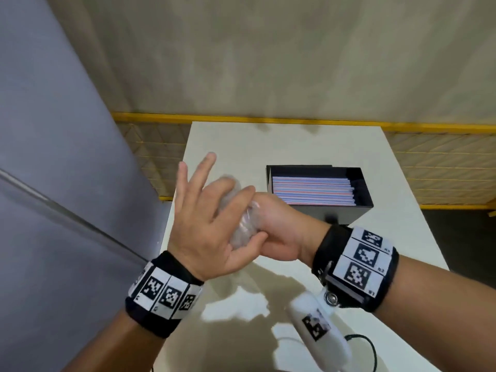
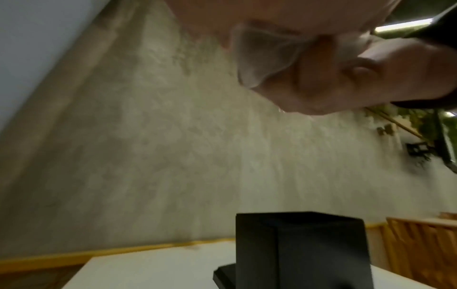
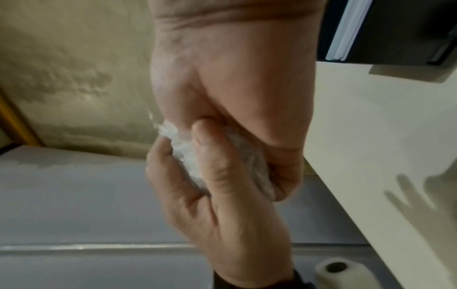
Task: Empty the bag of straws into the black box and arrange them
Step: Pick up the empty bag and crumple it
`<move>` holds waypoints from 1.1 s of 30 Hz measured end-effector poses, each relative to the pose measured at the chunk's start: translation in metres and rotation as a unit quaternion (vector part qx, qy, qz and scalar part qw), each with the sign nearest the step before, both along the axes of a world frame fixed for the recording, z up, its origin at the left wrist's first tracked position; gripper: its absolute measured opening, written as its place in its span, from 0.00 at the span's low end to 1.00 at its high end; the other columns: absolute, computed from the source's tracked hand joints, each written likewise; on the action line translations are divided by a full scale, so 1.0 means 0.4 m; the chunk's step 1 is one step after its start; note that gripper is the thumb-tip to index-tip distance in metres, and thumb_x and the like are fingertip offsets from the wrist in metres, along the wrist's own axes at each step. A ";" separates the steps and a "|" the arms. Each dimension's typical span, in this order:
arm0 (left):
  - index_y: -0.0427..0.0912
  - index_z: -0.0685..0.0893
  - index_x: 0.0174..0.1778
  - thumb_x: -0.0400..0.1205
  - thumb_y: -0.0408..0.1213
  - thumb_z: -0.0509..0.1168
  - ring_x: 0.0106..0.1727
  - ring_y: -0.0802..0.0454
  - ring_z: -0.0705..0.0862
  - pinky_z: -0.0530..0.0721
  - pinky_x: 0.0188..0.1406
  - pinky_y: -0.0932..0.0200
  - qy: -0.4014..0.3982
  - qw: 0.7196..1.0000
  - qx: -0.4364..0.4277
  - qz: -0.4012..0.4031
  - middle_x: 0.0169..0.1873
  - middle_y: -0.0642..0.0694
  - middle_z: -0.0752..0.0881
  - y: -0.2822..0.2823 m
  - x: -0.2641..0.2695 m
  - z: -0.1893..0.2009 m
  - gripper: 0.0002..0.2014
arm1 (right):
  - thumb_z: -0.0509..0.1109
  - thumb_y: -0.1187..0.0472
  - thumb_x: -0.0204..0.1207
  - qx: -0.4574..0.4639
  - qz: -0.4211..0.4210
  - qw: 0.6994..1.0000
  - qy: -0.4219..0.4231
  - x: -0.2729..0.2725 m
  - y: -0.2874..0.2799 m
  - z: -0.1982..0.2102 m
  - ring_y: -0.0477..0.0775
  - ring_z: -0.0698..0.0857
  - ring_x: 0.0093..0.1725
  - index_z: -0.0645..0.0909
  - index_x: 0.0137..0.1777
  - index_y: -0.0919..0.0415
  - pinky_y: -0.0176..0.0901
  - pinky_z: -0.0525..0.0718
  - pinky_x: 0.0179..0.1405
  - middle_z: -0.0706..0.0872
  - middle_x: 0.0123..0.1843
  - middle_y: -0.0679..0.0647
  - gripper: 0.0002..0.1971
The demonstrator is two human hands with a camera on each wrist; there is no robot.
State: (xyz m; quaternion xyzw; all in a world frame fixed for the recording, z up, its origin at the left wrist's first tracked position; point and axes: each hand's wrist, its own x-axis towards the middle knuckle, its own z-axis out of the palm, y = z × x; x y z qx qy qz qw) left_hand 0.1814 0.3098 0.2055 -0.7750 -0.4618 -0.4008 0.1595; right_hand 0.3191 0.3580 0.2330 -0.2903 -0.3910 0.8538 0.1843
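The black box (image 1: 346, 208) stands on the white table (image 1: 241, 140), and pink, blue and white straws (image 1: 311, 190) lie flat side by side in it. Both hands meet left of the box, above the table. A crumpled clear plastic bag (image 1: 243, 218) is squeezed between them. My right hand (image 1: 273, 224) is curled round the bag. My left hand (image 1: 209, 224) presses its palm against it, thumb hooked under and fingers pointing up. In the right wrist view the left thumb (image 3: 210, 156) lies over the bag (image 3: 183, 154). The left wrist view shows the bag (image 2: 259, 52) and the box (image 2: 309, 250).
A white device (image 1: 316, 326) with a black marker and a black cable lies on the table near its front edge. A grey panel (image 1: 53, 157) runs close along the table's left side. A yellow-edged mesh fence (image 1: 442, 170) lies behind and to the right.
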 end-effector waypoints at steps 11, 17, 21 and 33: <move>0.27 0.89 0.56 0.82 0.28 0.61 0.41 0.45 0.88 0.87 0.40 0.57 -0.118 0.992 -0.031 -0.044 0.43 0.36 0.90 0.012 -0.025 0.003 0.14 | 0.59 0.47 0.85 -0.153 -0.006 0.986 0.071 0.034 -0.020 0.030 0.60 0.86 0.57 0.80 0.63 0.67 0.55 0.82 0.64 0.86 0.58 0.63 0.23; 0.37 0.85 0.55 0.85 0.35 0.60 0.58 0.36 0.89 0.78 0.75 0.35 -0.014 0.996 -0.008 -0.085 0.48 0.35 0.91 0.051 0.023 -0.051 0.10 | 0.73 0.37 0.76 -0.117 -0.080 0.989 0.043 0.030 0.006 0.053 0.55 0.90 0.46 0.82 0.57 0.62 0.46 0.87 0.50 0.86 0.46 0.57 0.27; 0.38 0.83 0.55 0.87 0.42 0.58 0.59 0.26 0.84 0.69 0.77 0.24 0.005 0.984 -0.036 -0.173 0.50 0.31 0.86 0.050 0.059 -0.085 0.13 | 0.68 0.37 0.83 -0.118 -0.063 0.991 -0.003 0.046 0.003 0.021 0.47 0.86 0.33 0.82 0.46 0.56 0.36 0.82 0.31 0.81 0.36 0.52 0.21; 0.33 0.77 0.69 0.88 0.39 0.57 0.78 0.31 0.74 0.66 0.80 0.24 0.078 0.983 -0.105 -0.126 0.67 0.32 0.83 0.052 0.099 -0.140 0.18 | 0.75 0.65 0.79 0.049 -0.131 0.988 -0.058 0.157 -0.012 -0.035 0.52 0.84 0.36 0.81 0.50 0.63 0.43 0.78 0.39 0.84 0.38 0.57 0.06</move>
